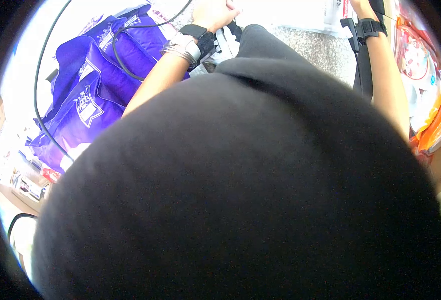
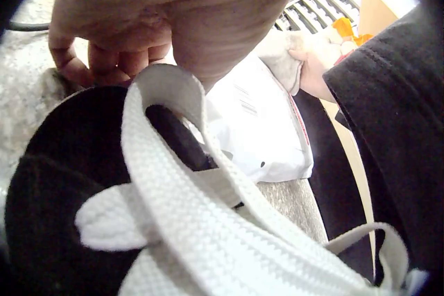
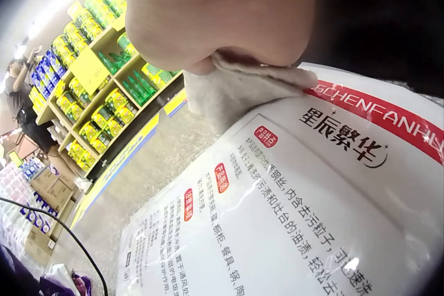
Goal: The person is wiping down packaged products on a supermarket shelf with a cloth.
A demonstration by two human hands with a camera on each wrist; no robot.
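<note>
My left hand [image 2: 180, 18] hovers above a black shoe [image 2: 66, 143] with thick white laces [image 2: 208, 233]. Its fingers bend down loosely by the shoe, with nothing visible in them. In the head view the left hand [image 1: 213, 15] appears at the top, beside the knee. My right hand [image 3: 222, 18] pinches a greyish-white cloth [image 3: 222, 98], which overlaps the edge of a white plastic package [image 3: 298, 192]. That package carries a red band and printed Chinese text. Only the wrist side of the right hand [image 1: 361, 7] shows in the head view.
Purple bags [image 1: 88, 85] with white print lie at the left, a black cable [image 1: 39, 100] looping across them. Red and orange plastic packaging [image 1: 433, 115] sits by the right forearm. Shelves [image 3: 114, 102] of yellow and green goods stand beyond the speckled floor, with a person [image 3: 28, 102] beside them.
</note>
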